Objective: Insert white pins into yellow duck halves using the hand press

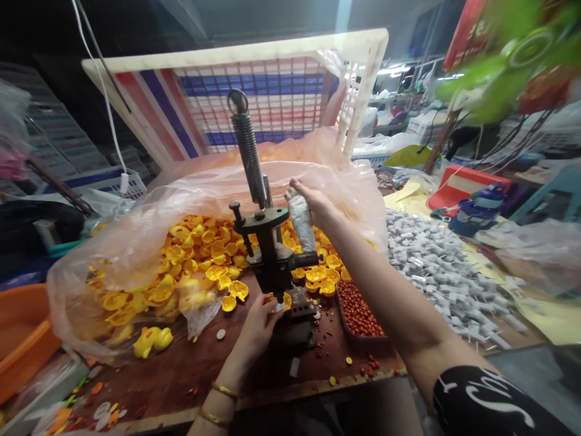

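Observation:
A hand-operated press [270, 242] with a tall coil spring stands on the brown worktop in front of me. My right hand [318, 203] is at the top of its lever handle [300, 221], which is wrapped in pale material; the fingers are partly hidden behind it. Down at the press's lower end, my left hand [258, 324] pinches a small yellow plastic shell [287, 301] with a white piece [278, 307] at it, under the ram. A metal block [302, 303] sits just right of these fingertips.
Yellow shells [200, 248] spill from a clear plastic bag [136, 212] behind the press. To the right are a tray of small red-brown beads [358, 309] and a heap of grey-white parts [436, 266]. A white crate [236, 51] leans behind; an orange basin [22, 327] stands left.

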{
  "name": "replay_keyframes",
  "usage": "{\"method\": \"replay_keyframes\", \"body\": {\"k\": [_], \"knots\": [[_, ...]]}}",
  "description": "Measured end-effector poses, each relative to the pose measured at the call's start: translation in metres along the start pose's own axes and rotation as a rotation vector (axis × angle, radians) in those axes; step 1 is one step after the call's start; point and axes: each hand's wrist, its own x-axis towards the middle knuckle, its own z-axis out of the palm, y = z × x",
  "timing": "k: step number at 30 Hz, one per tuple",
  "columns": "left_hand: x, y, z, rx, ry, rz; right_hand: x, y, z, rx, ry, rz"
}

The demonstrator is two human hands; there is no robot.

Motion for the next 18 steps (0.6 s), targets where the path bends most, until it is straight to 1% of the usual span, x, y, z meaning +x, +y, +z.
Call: {"method": "replay_keyframes", "body": {"k": [1,2,3,4,5,6,7,8,9,10,13,15,16,17,18], "knots": [[0.000,0.001,0.000,0.015,0.002,0.009,-0.007,-0.014,0.005,0.026,0.001,-0.013],[0.000,0.001,0.000,0.025,0.004,0.013,-0.022,-0.027,0.010,0.043,0.021,-0.036],[0.000,0.001,0.000,0.030,0.005,0.011,-0.043,-0.037,0.012,0.053,0.051,-0.068],[0.001,0.001,0.001,0.028,0.004,0.004,-0.067,-0.044,0.013,0.052,0.112,-0.140],[0.001,0.000,0.000,0.017,0.002,-0.004,-0.090,-0.049,0.013,0.040,0.178,-0.220],[0.001,-0.001,0.000,-0.005,0.000,-0.016,-0.110,-0.052,0.013,0.042,0.214,-0.283],[0.002,-0.002,-0.001,-0.045,-0.001,-0.038,-0.124,-0.054,0.011,0.051,0.239,-0.316],[0.003,-0.004,-0.001,-0.094,0.002,-0.069,-0.130,-0.054,0.010,0.071,0.237,-0.310],[0.005,-0.005,-0.002,-0.146,0.007,-0.106,-0.127,-0.054,0.009,0.101,0.218,-0.276],[0.006,-0.007,-0.002,-0.196,0.012,-0.144,-0.116,-0.053,0.009,0.136,0.192,-0.225],[0.009,-0.010,0.000,-0.282,-0.004,-0.218,-0.056,-0.040,0.010,0.248,0.118,-0.083],[0.008,-0.010,0.001,-0.338,0.012,-0.269,-0.020,-0.022,0.012,0.298,0.091,0.062],[0.007,-0.010,0.000,-0.376,0.043,-0.309,-0.010,-0.011,0.012,0.307,0.081,0.151],[0.003,-0.010,-0.003,-0.415,0.081,-0.351,-0.006,0.000,0.011,0.296,0.074,0.226],[-0.001,-0.010,-0.008,-0.449,0.120,-0.394,-0.008,0.012,0.009,0.258,0.067,0.269]]}}
